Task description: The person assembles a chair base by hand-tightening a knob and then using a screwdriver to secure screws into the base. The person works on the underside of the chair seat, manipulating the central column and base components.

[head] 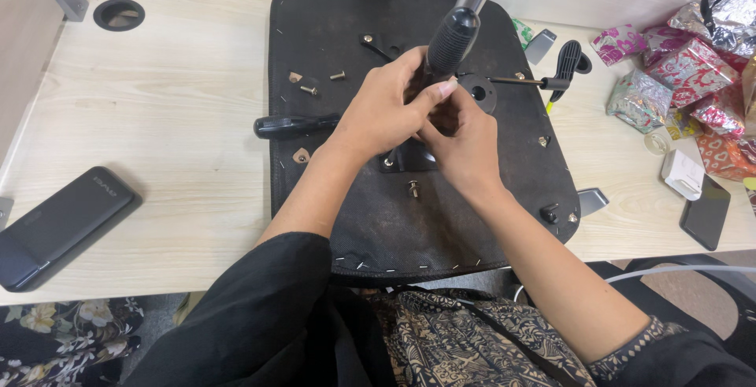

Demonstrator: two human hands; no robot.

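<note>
Black gas-lift column (457, 29), upright, tilted up-right, left hand (386, 107) & right hand (465, 139) at base

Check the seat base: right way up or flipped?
Flipped. The seat base lies underside up on the desk: stapled black fabric, bolt holes and the mechanism plate face the camera.

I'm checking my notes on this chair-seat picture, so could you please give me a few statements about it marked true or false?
1. Both the left hand and the right hand are at the black mechanism in the middle of the upturned seat. True.
2. The screwdriver is in the left hand. False: it lies on the seat.
3. A loose bolt lies below the hands. True.
4. The wrapped parcels sit on the seat. False: they are on the table, to the right.
</note>
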